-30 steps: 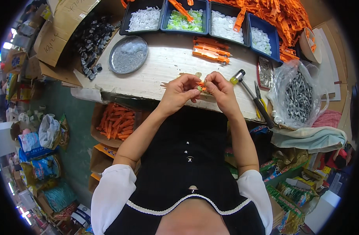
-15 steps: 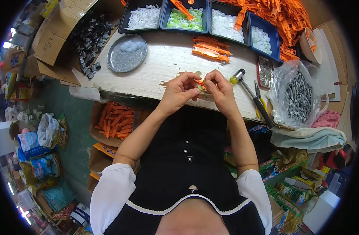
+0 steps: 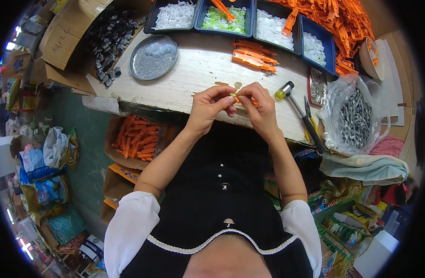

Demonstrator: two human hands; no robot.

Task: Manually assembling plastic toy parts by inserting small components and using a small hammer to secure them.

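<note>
Close to the table's front edge, my two hands meet over small plastic pieces. My left hand (image 3: 206, 110) pinches a small light-green piece (image 3: 233, 95) between thumb and fingertips. The fingers of my right hand (image 3: 261, 112) are closed around an orange plastic part (image 3: 254, 102), mostly hidden by them. Whether the green piece touches the orange part cannot be made out. Beyond the hands lie several orange plastic parts (image 3: 253, 61) side by side. Right of my right hand rests a hammer (image 3: 299, 111) with a yellowish tip, beside yellow-handled pliers (image 3: 309, 111).
Trays of white pieces (image 3: 175, 16) and green-and-white pieces (image 3: 224, 22) line the back. A round metal dish (image 3: 153, 69) stands left, near a carton of black parts (image 3: 108, 51). At right lie an orange heap (image 3: 337, 23) and a clear bag of metal pins (image 3: 356, 111). Below sits a box of orange parts (image 3: 136, 139).
The green piece sits slightly higher between the left fingertips, and the right fingers have shifted so more orange shows beneath them. The whole view has moved a little.
</note>
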